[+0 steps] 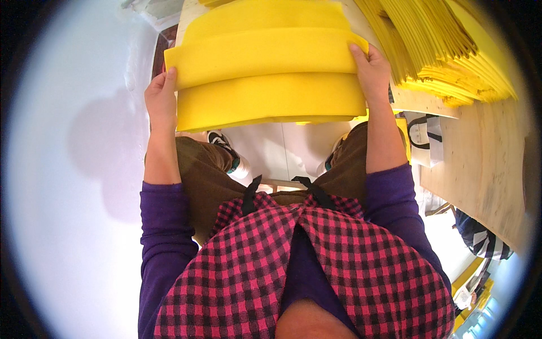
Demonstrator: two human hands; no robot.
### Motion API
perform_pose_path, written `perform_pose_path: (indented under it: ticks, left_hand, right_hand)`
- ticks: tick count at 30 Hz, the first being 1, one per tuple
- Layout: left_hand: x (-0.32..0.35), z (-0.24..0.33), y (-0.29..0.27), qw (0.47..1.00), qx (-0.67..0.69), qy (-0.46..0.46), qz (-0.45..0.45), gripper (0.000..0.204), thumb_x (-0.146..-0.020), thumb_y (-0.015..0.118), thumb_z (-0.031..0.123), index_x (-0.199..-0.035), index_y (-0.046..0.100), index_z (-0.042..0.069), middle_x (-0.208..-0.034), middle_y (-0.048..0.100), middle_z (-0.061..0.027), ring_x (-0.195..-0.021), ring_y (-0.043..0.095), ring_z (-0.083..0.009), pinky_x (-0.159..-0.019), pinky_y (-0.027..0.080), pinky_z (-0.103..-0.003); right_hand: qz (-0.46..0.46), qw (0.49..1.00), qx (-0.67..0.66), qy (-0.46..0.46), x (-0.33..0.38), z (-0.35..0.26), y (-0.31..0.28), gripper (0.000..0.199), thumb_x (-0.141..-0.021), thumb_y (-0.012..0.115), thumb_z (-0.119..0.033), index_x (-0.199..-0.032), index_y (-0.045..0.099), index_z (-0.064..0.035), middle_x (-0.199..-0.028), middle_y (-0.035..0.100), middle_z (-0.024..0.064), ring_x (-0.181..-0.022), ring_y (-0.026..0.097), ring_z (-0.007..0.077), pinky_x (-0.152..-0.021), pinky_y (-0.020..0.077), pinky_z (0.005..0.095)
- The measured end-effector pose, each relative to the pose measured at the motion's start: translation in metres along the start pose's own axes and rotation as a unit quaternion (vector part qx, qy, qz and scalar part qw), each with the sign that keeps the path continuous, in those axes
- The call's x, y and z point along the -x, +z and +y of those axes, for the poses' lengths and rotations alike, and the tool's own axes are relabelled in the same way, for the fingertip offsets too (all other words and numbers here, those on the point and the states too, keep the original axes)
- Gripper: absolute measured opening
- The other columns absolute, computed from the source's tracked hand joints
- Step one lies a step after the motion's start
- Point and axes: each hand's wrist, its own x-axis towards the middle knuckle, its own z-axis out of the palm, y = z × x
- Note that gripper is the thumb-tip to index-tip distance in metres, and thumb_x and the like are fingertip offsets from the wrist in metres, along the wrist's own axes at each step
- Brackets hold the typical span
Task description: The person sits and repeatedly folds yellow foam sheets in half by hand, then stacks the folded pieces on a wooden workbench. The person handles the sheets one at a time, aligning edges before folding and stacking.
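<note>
A wide sheet of smooth yellow fabric (271, 96) is stretched between my hands at the near edge of a wooden table. It lies in broad folds, one layer over another, and its lower edge hangs above my lap. My left hand (162, 99) pinches the left end of the upper fold, thumb on top. At the opposite end, my right hand (374, 73) grips the same fold's corner, its thumb also on the fabric. The fingers beneath the cloth are partly hidden. More of the yellow material spreads out beyond the fold, toward the far side.
Thick stacks of folded yellow fabric (429, 45) rest on the wooden table (480, 147) to the right. Below that table stands a white bag with black handles (426, 135). A dark bag (480, 234) sits farther down. A white wall (73, 169) runs along my left.
</note>
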Motion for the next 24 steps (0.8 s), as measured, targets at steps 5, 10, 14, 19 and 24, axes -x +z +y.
perform_pose_path:
  ticks: [5, 10, 14, 19, 24]
  left_hand:
    - [0.007, 0.005, 0.001, 0.987, -0.157, 0.018, 0.007, 0.030, -0.092, 0.062, 0.026, -0.092, 0.066, -0.003, -0.078, 0.063, -0.0016, -0.070, 0.052, -0.0074, -0.063, 0.042, -0.023]
    - [0.009, 0.003, 0.003, 0.983, -0.178, 0.036, 0.002, 0.033, -0.091, 0.061, 0.029, -0.088, 0.066, -0.003, -0.074, 0.061, -0.0019, -0.068, 0.050, -0.0088, -0.062, 0.042, -0.026]
    - [0.008, 0.003, 0.004, 0.978, -0.197, 0.068, 0.004, 0.032, -0.091, 0.061, 0.029, -0.083, 0.063, -0.002, -0.069, 0.055, -0.0010, -0.065, 0.045, -0.0091, -0.059, 0.039, -0.026]
    - [0.003, 0.001, 0.004, 0.974, -0.219, 0.060, -0.006, 0.033, -0.092, 0.061, 0.029, -0.081, 0.062, -0.002, -0.069, 0.054, 0.0002, -0.065, 0.044, -0.0081, -0.058, 0.038, -0.026]
    - [-0.002, -0.005, 0.000, 0.974, -0.217, 0.056, -0.015, 0.033, -0.092, 0.061, 0.029, -0.080, 0.063, -0.001, -0.069, 0.056, 0.0001, -0.065, 0.046, -0.0077, -0.059, 0.039, -0.025]
  right_hand:
    - [-0.027, 0.999, 0.007, 0.022, -0.002, 0.008, -0.005, 0.030, -0.086, 0.068, -0.023, -0.106, 0.066, -0.0008, -0.087, 0.070, 0.0045, -0.074, 0.061, 0.0094, -0.070, 0.0488, 0.0256]
    - [0.001, 0.994, 0.114, 0.005, -0.007, 0.016, -0.008, 0.036, -0.083, 0.069, -0.031, -0.104, 0.065, -0.0017, -0.077, 0.066, 0.0088, -0.068, 0.061, 0.0166, -0.065, 0.0486, 0.0299]
    - [-0.006, 0.984, 0.170, 0.047, -0.004, 0.011, -0.015, 0.031, -0.085, 0.069, -0.026, -0.105, 0.064, -0.0028, -0.076, 0.067, 0.0022, -0.066, 0.057, 0.0071, -0.062, 0.0460, 0.0245]
    - [-0.005, 0.982, 0.188, 0.018, 0.002, 0.003, -0.018, 0.036, -0.081, 0.070, -0.030, -0.105, 0.063, -0.0043, -0.067, 0.061, 0.0050, -0.061, 0.058, 0.0182, -0.060, 0.0471, 0.0318]
    - [-0.005, 0.983, 0.182, 0.039, 0.005, 0.001, -0.017, 0.035, -0.080, 0.071, -0.028, -0.106, 0.063, -0.0052, -0.068, 0.061, 0.0040, -0.063, 0.058, 0.0176, -0.062, 0.0476, 0.0317]
